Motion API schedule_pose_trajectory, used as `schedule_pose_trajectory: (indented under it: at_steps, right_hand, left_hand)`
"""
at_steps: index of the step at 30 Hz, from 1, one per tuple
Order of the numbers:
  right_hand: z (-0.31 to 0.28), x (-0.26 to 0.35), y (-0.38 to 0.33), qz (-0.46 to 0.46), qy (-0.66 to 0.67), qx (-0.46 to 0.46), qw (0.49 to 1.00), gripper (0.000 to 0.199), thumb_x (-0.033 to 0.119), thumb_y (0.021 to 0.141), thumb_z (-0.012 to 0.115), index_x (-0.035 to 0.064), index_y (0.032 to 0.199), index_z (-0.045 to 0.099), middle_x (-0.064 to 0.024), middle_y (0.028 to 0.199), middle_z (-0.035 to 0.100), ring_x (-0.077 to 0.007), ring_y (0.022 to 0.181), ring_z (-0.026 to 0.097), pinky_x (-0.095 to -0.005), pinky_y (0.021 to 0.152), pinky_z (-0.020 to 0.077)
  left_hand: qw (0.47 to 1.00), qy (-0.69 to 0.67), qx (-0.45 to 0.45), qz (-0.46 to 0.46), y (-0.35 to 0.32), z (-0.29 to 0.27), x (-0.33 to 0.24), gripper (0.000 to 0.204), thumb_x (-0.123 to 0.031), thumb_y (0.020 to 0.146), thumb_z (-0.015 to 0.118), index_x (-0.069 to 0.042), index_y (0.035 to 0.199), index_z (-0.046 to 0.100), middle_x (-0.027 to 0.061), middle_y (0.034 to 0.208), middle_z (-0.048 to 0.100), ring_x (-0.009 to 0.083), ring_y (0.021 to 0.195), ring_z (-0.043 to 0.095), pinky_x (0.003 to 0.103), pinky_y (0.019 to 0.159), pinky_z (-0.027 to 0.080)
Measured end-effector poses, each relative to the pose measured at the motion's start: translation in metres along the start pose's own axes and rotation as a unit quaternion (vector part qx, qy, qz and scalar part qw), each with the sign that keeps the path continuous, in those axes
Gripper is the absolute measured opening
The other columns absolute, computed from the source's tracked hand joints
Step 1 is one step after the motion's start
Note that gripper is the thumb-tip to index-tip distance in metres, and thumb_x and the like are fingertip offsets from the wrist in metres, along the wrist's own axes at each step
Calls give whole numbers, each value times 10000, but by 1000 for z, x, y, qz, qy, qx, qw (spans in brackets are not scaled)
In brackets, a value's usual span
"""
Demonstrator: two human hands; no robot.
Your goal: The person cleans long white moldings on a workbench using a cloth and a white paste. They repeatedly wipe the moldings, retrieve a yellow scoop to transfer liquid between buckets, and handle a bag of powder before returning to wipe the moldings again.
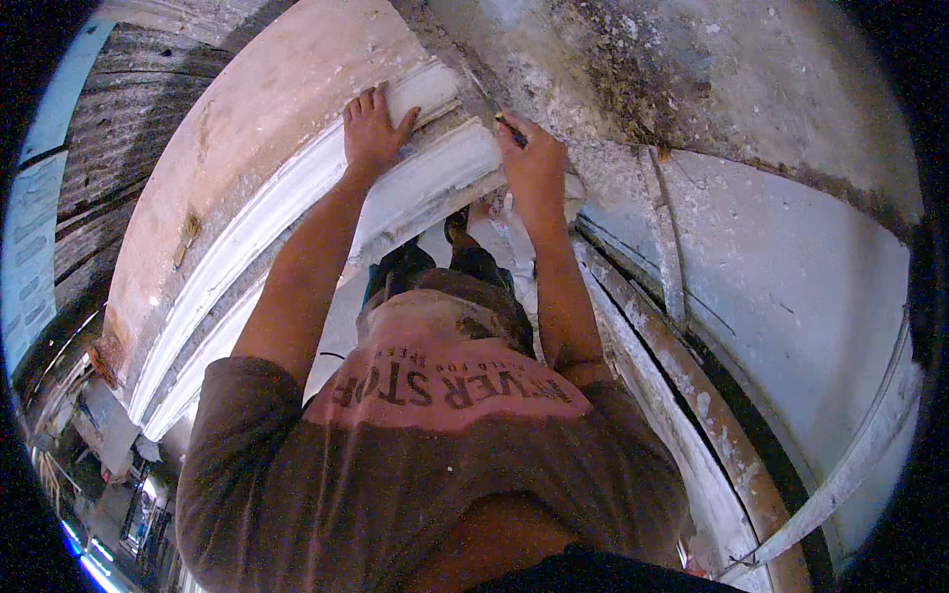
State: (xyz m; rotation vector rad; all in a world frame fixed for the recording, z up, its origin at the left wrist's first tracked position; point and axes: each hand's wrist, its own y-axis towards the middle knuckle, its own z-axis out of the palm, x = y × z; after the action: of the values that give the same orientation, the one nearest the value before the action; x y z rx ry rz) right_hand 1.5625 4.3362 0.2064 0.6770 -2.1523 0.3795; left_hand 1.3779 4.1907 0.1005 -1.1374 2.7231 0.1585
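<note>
Two long white ribbed moulding strips, which look like plaster, run side by side over a pinkish work surface (pixel 267 109). My left hand (pixel 371 130) lies on the far end of the upper strip (pixel 272 212), fingers spread and thumb out to the right. The lower strip (pixel 435 176) is nearer my body, its right end close to my right hand (pixel 535 168). Closed in that hand is a thin knife-like tool (pixel 510 128) with a dark handle. Its narrow blade points up and left, past the strips' ends; the exact kind of blade is hard to make out.
A small yellowish-brown object (pixel 186 240), perhaps a brush, lies on the pinkish surface. To the right stand a stained wall (pixel 791 89), a pale panel (pixel 791 257) and long poles (pixel 682 371). Dark corrugated sheets (pixel 129 109) are at the left, with clutter (pixel 109 435) below.
</note>
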Motion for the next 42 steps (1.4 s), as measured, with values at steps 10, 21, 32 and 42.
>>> schedule_pose_trajectory:
  at_steps: [10,21,32,42]
  right_hand:
    - [12,-10,26,-4,-35,51,998,253,198,786,680,26,972,687,-195,902,668,-339,817,656,-373,739,513]
    - [46,-49,80,-14,-64,128,990,290,238,745,710,31,948,698,-189,881,676,-283,771,674,-356,734,520]
    - [35,-35,85,0,-35,133,991,317,274,710,729,72,953,709,-138,823,692,-238,714,666,-331,712,524]
    - [-89,-48,-11,15,-92,111,989,311,226,741,740,13,963,694,-146,885,691,-209,778,673,-313,715,508]
  left_hand:
    - [1000,13,-16,9,8,1,-3,743,-586,848,457,-10,1313,400,194,1253,461,349,1167,424,451,1022,292]
    - [1000,17,-5,11,9,6,-3,741,-585,849,455,-5,1308,406,189,1261,459,345,1163,426,448,1020,295]
    - [999,37,-26,18,-1,2,-6,733,-592,850,449,-21,1308,410,180,1275,449,344,1188,412,435,1030,292]
    - [972,-196,-18,125,-45,0,-49,776,-514,809,589,19,1315,340,228,1333,391,396,1230,360,442,1057,277]
